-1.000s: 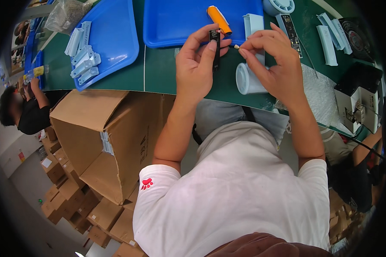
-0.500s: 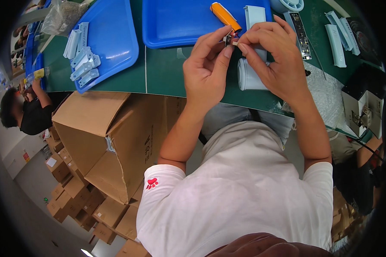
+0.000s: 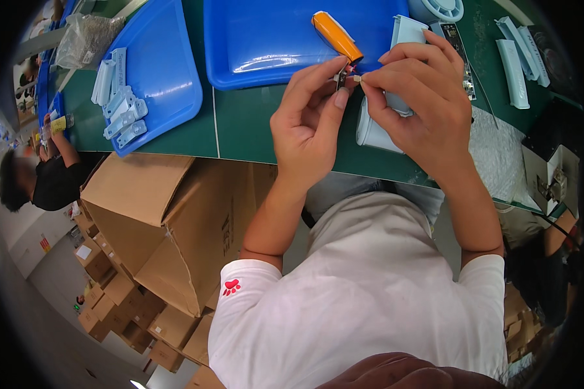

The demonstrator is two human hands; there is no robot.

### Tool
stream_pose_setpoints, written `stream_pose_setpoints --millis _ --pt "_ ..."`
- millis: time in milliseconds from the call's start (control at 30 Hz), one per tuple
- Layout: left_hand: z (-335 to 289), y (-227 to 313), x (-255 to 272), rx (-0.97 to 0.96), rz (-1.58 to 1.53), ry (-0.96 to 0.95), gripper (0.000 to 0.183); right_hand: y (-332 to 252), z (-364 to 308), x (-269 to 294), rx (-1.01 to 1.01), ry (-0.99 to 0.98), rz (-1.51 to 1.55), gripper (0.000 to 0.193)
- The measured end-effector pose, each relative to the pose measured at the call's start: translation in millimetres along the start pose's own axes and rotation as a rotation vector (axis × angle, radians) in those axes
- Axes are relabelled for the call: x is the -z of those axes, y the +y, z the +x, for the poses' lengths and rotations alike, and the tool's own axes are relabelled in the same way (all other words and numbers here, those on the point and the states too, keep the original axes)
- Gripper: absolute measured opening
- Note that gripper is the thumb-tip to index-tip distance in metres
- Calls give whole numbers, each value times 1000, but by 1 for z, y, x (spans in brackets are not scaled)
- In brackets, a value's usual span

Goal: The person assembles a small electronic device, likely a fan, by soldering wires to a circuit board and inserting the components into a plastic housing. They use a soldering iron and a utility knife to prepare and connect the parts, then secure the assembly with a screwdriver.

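My left hand (image 3: 307, 126) pinches a small dark circuit board (image 3: 342, 80) between thumb and forefinger. Close against it, my right hand (image 3: 425, 107) grips a tiny whitish connector (image 3: 357, 78) with thumb and fingertips. Whether the connector touches the board is too small to tell. Just beyond the fingertips lies an orange cylindrical battery (image 3: 337, 37), with thin red wires at its near end, over the blue tray (image 3: 259, 48). Under my right hand sits a light-blue plastic housing (image 3: 372, 131), partly hidden by the fingers.
A second blue tray (image 3: 165, 71) at left holds several light-blue plastic parts (image 3: 124, 110). More curved pieces (image 3: 514, 74) and a circuit strip (image 3: 464, 61) lie at right, near bubble wrap (image 3: 496, 152). Below the green table (image 3: 240, 139) stands an open carton (image 3: 143, 227). A co-worker (image 3: 52, 178) is at far left.
The view has shifted slightly, so the table and trays appear lower. Both hands keep their pinch on the board and connector, and the whitish connector now shows more plainly.
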State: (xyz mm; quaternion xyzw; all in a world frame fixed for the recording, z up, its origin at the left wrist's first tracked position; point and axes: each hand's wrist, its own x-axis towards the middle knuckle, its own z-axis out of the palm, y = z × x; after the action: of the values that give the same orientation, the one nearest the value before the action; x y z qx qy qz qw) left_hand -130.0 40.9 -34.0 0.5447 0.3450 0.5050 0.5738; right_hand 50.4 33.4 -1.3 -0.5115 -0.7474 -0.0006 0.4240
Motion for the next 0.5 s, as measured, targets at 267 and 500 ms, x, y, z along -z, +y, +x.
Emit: stream_pose_setpoints --millis 267,500 --pt "0 -1 -2 -28 -40 -20 38 1 3 1 -10 -3 23 21" --pt "1 3 -3 -43 -18 -21 40 2 4 0 -16 11 21 21"
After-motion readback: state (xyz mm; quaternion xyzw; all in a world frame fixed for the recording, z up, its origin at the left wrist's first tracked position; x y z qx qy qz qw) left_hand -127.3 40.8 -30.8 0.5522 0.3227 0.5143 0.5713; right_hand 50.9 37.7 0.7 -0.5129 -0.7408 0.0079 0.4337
